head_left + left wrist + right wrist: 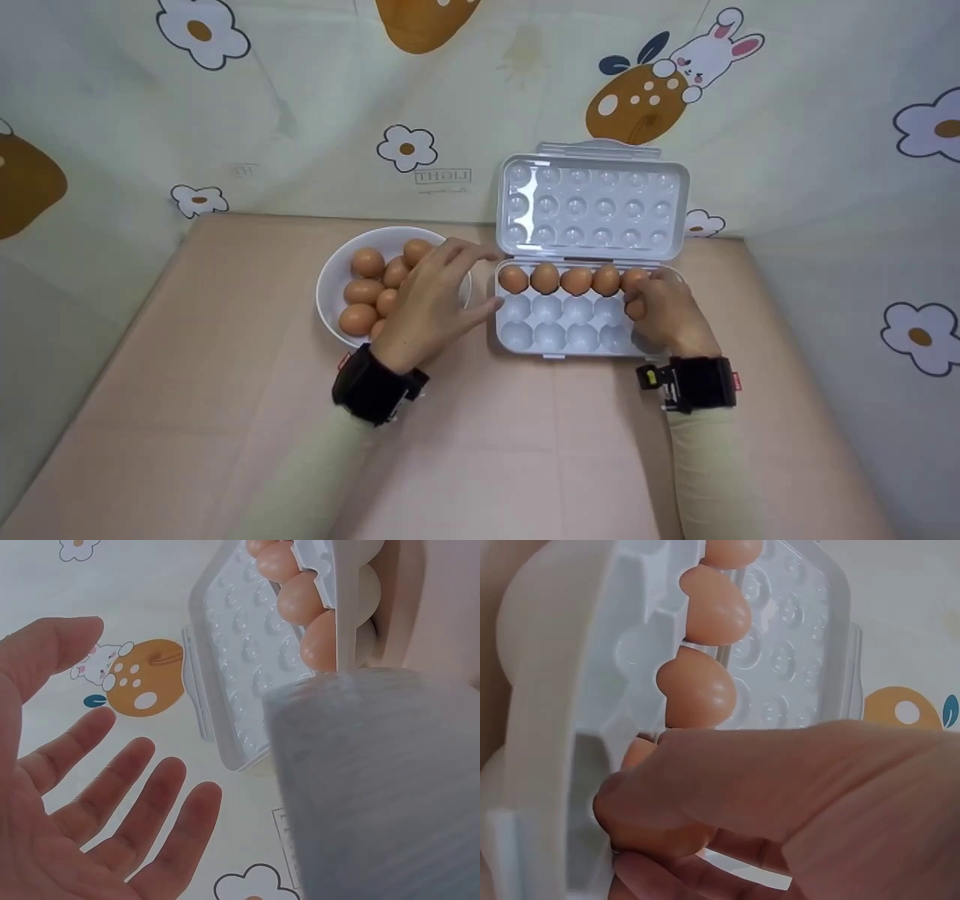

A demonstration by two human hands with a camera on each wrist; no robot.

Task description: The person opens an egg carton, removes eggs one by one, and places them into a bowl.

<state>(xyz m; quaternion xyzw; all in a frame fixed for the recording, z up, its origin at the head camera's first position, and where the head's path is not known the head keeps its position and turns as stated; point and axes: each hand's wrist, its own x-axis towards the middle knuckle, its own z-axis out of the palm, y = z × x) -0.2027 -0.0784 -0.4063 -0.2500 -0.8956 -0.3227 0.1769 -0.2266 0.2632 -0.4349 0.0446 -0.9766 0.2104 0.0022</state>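
Observation:
My right hand (671, 307) pinches a brown egg (656, 836) between thumb and fingers at the right end of an open white egg carton (551, 346). In the right wrist view the thumb covers part of that egg, and another egg (639, 752) peeks out behind it. Brown eggs (545, 278) stand side by side along the carton's back row. Above the right side of a white bowl (324, 300) hangs my left hand (435, 307), fingers spread and holding nothing. Several brown eggs (364, 291) lie in the bowl, some hidden under this hand.
The carton's dimpled lid (592, 221) is raised at the back, near the patterned cloth wall (315, 97). Bowl and carton stand side by side on a peach-coloured tabletop (487, 450). Hollow cups (549, 336) show in the carton's middle and front rows.

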